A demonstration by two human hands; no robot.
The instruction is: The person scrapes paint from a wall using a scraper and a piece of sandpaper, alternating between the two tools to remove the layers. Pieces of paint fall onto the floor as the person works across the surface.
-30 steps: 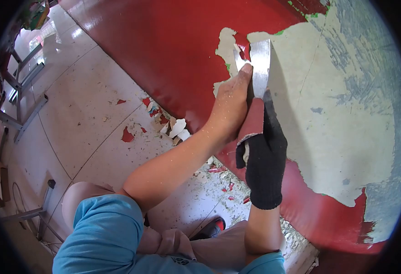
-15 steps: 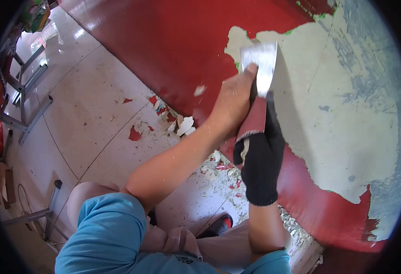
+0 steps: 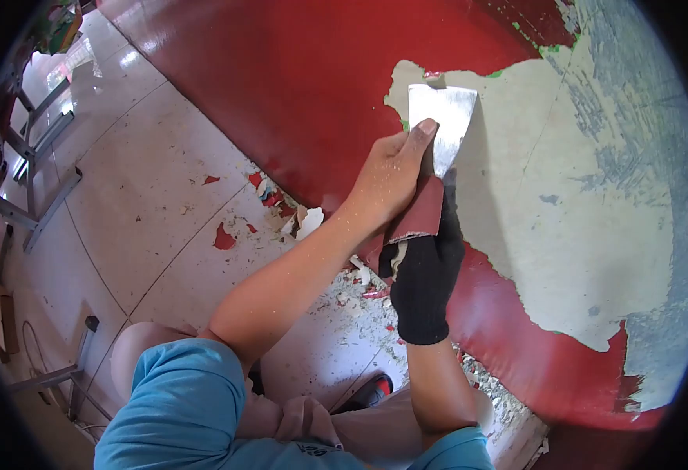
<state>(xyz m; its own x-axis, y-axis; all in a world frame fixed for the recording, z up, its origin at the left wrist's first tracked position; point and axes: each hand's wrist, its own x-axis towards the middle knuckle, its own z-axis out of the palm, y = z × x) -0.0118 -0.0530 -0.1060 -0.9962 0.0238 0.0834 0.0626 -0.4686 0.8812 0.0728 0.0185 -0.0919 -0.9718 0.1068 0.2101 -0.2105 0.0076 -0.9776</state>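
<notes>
My right hand (image 3: 426, 270), in a black glove, is wrapped round the handle of a wide metal scraper (image 3: 444, 117), with a piece of dark red sheet (image 3: 421, 210) around the handle. My bare left hand (image 3: 391, 168) presses its thumb on the left side of the blade; its other fingers are mostly hidden behind the tool. The blade's edge lies near the upper border of a bare cream patch (image 3: 587, 251) on the red wall (image 3: 281, 86). A small red flake (image 3: 435, 77) shows just above the blade.
Paint flakes and debris (image 3: 344, 313) lie on the tiled floor (image 3: 124, 196) along the wall's base. A metal frame (image 3: 42, 207) stands at the left, with another metal leg (image 3: 81, 352) below it. My shoe (image 3: 371, 390) is at the bottom.
The loose red paint in front of the blade has come away, and a blurred pale chip fell past my left hand. Both hands and the scraper have moved slightly down.
</notes>
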